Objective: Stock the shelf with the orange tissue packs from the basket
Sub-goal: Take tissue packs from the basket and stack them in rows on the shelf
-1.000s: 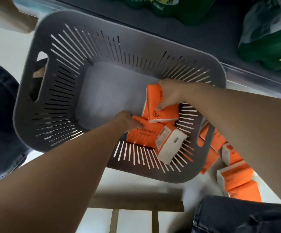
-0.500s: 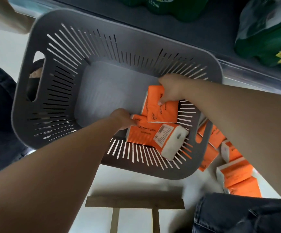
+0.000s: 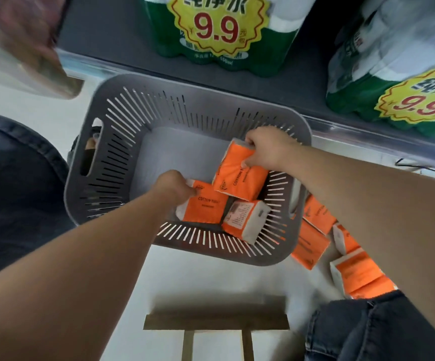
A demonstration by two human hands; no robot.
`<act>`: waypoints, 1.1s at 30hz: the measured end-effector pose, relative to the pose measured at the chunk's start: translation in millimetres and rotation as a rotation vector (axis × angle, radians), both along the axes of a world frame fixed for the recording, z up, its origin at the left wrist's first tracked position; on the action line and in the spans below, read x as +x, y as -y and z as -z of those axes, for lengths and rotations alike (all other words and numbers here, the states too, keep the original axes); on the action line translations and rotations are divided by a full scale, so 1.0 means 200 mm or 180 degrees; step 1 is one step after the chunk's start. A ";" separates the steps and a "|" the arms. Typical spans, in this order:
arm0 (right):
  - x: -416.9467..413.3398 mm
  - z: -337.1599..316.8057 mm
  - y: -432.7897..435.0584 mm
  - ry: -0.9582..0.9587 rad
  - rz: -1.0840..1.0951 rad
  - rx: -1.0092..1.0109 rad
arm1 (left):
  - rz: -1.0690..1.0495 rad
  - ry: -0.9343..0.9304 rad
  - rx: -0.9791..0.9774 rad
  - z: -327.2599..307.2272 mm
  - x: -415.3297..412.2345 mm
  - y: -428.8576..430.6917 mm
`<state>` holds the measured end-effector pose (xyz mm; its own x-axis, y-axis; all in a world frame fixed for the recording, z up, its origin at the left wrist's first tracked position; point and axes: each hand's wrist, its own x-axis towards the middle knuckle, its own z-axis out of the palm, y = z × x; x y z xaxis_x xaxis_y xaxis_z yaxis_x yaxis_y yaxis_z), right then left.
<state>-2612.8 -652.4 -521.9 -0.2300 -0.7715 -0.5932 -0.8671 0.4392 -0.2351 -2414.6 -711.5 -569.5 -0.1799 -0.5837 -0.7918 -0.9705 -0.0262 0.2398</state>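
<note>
**In the grey basket (image 3: 122, 142), each hand holds an orange pack**

In the right-hand half of the basket, three orange tissue packs lie together. The right hand (image 3: 268, 149) reaches in from the right and grips the far end of the top pack (image 3: 240, 178), with the thumb on the near face and the fingers curled over the far edge. This pack is tilted, and its lower end rests on the two others. The left hand (image 3: 172, 186) comes in from the lower left, its fingers curled round the left end of the flat pack (image 3: 206, 207), which lies label-up on the basket floor. The third pack (image 3: 245, 220) touches the flat pack on its right and leans against the slotted near wall, showing a white printed side.

Outside the basket, just beyond its right wall, loose packs (image 3: 312, 238) of the same orange lie jumbled on a pale surface. Some of them show through the slots.

Above the basket's far rim runs a dark shelf (image 3: 122, 35) with a clear front rail. It carries two green water multipacks (image 3: 219, 29), each with a yellow "9.9" sticker.

A wooden stool (image 3: 216, 319) stands below the basket. Dark jeans (image 3: 380, 329) fill the lower right corner and the left edge. A blurred shape at the upper left cannot be made out.
</note>
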 end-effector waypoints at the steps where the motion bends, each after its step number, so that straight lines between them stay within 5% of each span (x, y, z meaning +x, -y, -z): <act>1: 0.01 -0.02 -0.01 0.0038 0.0088 -0.0060 | 0.0008 -0.0019 -0.0059 -0.02 0.01 0.01; 11: 0.01 -0.39 -0.10 0.0441 0.0982 -0.0434 | 0.0333 -0.0039 -0.0520 -0.42 0.09 0.10; 22: 0.00 -0.89 -0.28 0.1462 0.1974 -0.0915 | -0.0621 -0.1672 -0.0218 -0.94 0.02 0.10; 33: -0.02 -1.32 -0.48 0.2928 0.2864 -0.1989 | -0.0552 -0.2942 0.0258 -1.56 -0.16 0.02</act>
